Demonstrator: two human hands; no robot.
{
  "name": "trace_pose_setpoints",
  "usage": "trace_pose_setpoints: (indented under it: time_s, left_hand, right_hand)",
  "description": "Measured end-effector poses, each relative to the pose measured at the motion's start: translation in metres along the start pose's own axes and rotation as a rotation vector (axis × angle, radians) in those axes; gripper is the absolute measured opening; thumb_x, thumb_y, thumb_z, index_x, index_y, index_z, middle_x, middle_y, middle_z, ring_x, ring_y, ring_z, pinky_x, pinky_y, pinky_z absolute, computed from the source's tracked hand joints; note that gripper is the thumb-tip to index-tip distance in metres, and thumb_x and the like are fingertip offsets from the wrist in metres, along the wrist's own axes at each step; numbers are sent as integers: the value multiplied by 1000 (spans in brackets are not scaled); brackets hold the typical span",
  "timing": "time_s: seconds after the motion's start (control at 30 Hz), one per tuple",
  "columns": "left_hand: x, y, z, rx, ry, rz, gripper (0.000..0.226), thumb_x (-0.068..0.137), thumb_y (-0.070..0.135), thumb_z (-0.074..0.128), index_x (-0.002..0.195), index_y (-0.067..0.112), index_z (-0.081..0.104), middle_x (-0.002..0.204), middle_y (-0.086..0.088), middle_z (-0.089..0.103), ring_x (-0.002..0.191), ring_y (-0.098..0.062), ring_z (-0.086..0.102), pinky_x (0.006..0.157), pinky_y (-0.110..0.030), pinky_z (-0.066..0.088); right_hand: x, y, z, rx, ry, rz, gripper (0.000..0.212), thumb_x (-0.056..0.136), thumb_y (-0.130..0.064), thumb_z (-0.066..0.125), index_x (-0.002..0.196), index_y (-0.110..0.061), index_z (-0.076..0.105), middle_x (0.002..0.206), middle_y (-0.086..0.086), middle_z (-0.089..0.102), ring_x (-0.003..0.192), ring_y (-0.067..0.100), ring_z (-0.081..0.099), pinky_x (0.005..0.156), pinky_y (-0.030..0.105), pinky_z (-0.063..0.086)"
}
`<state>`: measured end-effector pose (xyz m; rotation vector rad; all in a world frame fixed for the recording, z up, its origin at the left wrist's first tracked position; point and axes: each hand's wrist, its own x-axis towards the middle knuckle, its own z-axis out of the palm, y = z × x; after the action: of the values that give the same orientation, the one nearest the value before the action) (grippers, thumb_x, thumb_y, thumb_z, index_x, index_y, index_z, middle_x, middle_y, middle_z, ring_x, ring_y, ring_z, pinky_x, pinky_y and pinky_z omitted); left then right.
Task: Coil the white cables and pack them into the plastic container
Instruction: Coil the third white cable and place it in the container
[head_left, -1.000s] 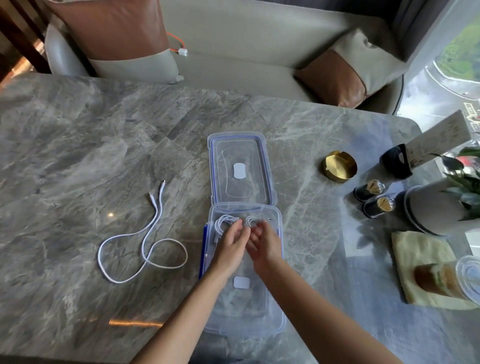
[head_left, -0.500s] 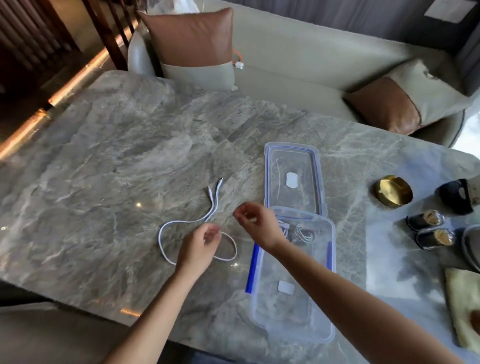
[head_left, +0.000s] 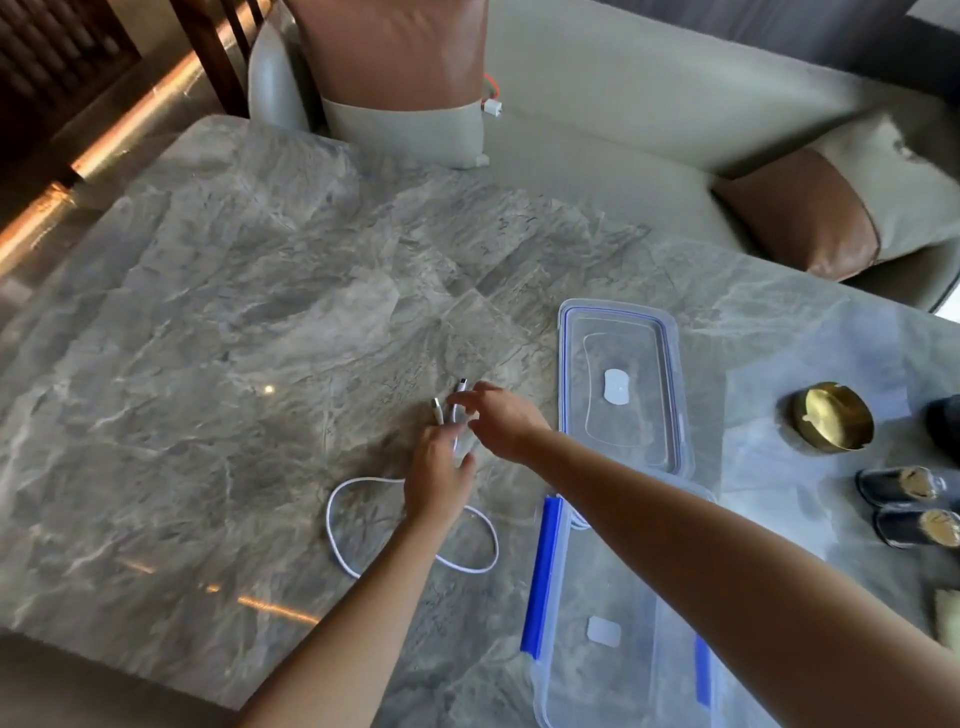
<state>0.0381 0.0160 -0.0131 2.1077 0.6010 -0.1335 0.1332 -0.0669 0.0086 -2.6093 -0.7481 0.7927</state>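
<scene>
Marble table (head_left: 208, 364) fills view, grey sofa (head_left: 623, 130) behind it
Plastic container (head_left: 571, 654) at near table edge, open, blue clip (head_left: 540, 571) on its left side
Lid (head_left: 623, 353) flat on table just beyond container
White cable (head_left: 330, 530) loose on table left of container, uncoiled, two plugs (head_left: 461, 385) side by side at far end
Left hand (head_left: 439, 467) over cable strands, fingers straight, grasping nothing
Right hand (head_left: 501, 423) beside it, fingertips at cable near plugs; pinch or mere touch unclear
</scene>
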Motion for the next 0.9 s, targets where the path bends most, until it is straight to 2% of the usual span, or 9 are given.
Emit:
trace_pose_setpoints:
  time_s: [0.13,0.3,0.37,0.47,0.57,0.67,0.77,0.83,0.9]
  left_hand:
    - [2,-13,-4,93,45,32,31,77,11,60,108,15,61,107,-7,57,91,-26,60,74,-35,48]
    - [8,-19,-5,253,24,128,31,76,12,63,107,15,62,105,-7,60,90,-29,61,71,-44,50]
    - [8,-19,-4,265,13,141,26,78,11,62,104,15,64,97,-6,65,91,-28,60,72,-42,49]
    - [9,-18,-3,264,7,128,7,79,17,63,84,17,68,84,-5,70,85,-28,61,67,-39,48]
    - [8,-17,-7,157,12,109,8,81,22,66,82,16,71,82,-6,72,74,-27,65,64,-37,51]
    - [7,-19,-16,26,23,110,14,83,23,66,79,10,72,68,-11,67,62,-27,59,60,-34,45]
    - [0,-23,-30,6,-36,125,28,85,32,63,71,7,66,53,-15,53,51,-19,41,52,-34,38]
    - [-8,-24,-40,36,-63,159,27,84,33,62,74,9,67,58,-15,62,52,-13,44,53,-35,41]
    - [-19,-22,-49,-11,-58,190,17,83,29,65,77,14,71,63,-5,70,56,-5,53,56,-29,44]
  right_hand:
    - [11,3,9,-33,-26,-38,46,87,-13,47,122,-42,55,128,-4,50,108,26,58,67,30,40]
    - [1,18,17,-29,46,-13,13,85,-23,60,97,-28,64,102,5,54,92,29,61,63,31,37]
    - [-5,23,15,-62,47,-12,9,83,-27,65,92,-25,65,101,4,53,91,27,61,63,32,40]
    - [-15,25,11,-59,54,-23,11,84,-26,64,94,-22,63,102,3,54,90,27,61,67,35,48]
    - [-23,20,5,21,83,8,6,86,-23,60,91,-18,61,97,4,59,85,28,61,68,37,50]
    - [-32,12,-2,192,122,40,7,86,-19,61,89,-13,64,89,7,66,80,25,61,71,34,49]
    - [-44,7,-13,410,86,71,13,87,-17,64,88,-5,70,67,9,66,55,8,60,61,16,46]
    - [-57,3,-18,634,2,111,16,88,-14,63,90,1,69,56,8,60,41,1,56,49,10,47]
    - [-72,-1,-20,933,-68,167,12,90,-11,60,86,-1,66,53,2,56,42,2,54,46,14,49]
